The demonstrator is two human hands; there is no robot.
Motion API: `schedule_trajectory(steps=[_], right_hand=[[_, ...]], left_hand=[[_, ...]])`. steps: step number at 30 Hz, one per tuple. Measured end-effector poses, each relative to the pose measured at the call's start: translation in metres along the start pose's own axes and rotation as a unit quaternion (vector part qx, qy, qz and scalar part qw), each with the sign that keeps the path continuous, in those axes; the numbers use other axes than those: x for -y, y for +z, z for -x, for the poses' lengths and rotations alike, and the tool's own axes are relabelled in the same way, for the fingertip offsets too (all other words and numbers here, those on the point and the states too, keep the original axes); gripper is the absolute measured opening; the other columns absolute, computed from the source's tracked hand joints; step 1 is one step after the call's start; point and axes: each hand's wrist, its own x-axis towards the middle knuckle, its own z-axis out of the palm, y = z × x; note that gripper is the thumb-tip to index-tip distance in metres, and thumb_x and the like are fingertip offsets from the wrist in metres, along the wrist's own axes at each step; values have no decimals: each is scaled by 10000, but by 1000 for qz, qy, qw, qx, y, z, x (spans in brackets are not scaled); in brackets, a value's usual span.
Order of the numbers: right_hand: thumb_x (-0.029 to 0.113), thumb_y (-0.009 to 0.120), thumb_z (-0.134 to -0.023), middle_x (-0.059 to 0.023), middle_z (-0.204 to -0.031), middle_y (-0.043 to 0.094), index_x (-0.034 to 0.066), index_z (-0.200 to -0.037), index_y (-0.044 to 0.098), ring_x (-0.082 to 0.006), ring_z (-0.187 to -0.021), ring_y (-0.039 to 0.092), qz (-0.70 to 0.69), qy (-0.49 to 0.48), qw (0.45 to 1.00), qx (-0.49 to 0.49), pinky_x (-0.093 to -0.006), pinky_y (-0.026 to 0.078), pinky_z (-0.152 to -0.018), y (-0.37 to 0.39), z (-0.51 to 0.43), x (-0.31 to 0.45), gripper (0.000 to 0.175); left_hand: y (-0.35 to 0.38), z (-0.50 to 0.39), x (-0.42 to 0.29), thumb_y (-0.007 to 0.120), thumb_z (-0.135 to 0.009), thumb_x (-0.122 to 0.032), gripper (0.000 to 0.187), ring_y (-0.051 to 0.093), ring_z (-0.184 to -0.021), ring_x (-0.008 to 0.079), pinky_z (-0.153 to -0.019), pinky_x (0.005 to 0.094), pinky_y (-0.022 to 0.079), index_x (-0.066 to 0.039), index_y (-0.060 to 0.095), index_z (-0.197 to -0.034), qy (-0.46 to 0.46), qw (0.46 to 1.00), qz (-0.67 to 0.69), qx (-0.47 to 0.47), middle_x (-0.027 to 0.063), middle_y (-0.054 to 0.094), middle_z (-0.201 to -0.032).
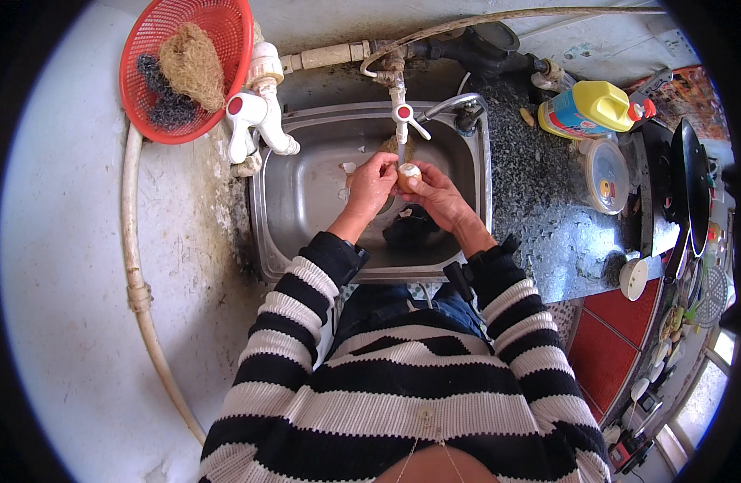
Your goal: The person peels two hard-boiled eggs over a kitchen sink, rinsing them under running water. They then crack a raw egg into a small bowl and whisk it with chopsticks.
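A brown-shelled egg (409, 179), its top bare and white, is held over the metal sink (304, 181). My right hand (440, 196) grips it with thumb and fingers. Close against the egg's left side is my left hand (371, 184), its thumb and fingers bent together; whether it holds a bit of shell cannot be told. Water runs beside the egg from the white tap (401, 121) with a red-centred handle. A shell piece (348, 167) lies in the sink left of my left hand. Below my hands, a dark object (409, 228) sits in the basin with a small pale piece on it.
A red plastic basket (126, 90) with scouring pads hangs at the upper left, near a second white tap (249, 118). Right of the sink, the dark stone counter (545, 199) bears a yellow bottle (587, 108), a lidded plastic tub (607, 175) and a white bowl (633, 279).
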Motion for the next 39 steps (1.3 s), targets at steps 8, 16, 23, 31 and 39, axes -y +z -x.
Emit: schedule_trajectory(steps=[8, 16, 23, 31, 39], right_hand=[[170, 669, -937, -95, -1208, 607, 12, -1310, 469, -190, -1095, 612, 40, -16, 999, 24, -317, 496, -934, 1, -2, 0, 452], [185, 639, -959, -111, -1202, 606, -4, -1293, 476, -205, -1104, 619, 22, -6, 999, 30, -332, 494, -954, 3, -1, 7, 417], [212, 590, -988, -125, -1180, 612, -25, -1265, 489, -223, -1089, 612, -104, -10, 993, -53, -367, 492, -979, 2, -23, 2, 379], [260, 552, -1003, 4, -1053, 648, 143, -1145, 594, -136, -930, 605, -129, -29, 984, -118, -295, 452, -773, -4, -60, -20, 188], [262, 575, -982, 0, -1118, 635, 156, -1243, 568, -129, -988, 576, -43, 52, 987, -149, -276, 408, -785, 15, -35, -10, 281]], left_hand=[[-3, -2, 2, 602, -974, -242, 246, 611, -685, 84, -589, 243, 525, -17, 672, -1043, 32, 997, 66, 39, 28, 677, -873], [-11, -18, -6, 624, -958, -202, 238, 619, -701, 95, -520, 253, 517, 4, 641, -1075, -65, 995, 36, 61, 43, 672, -888], [5, -46, 4, 593, -930, -84, 174, 629, -709, 135, -552, 299, 530, -17, 620, -1088, -28, 999, -3, -22, 92, 669, -838], [29, -51, 18, 561, -922, -134, 213, 604, -927, 155, -828, 318, 462, -7, 654, -1067, 43, 993, -58, -91, 105, 672, -992], [20, -24, 2, 656, -936, -202, 371, 607, -929, 134, -803, 295, 511, -26, 556, -1248, -103, 971, 215, -7, 42, 627, -1069]])
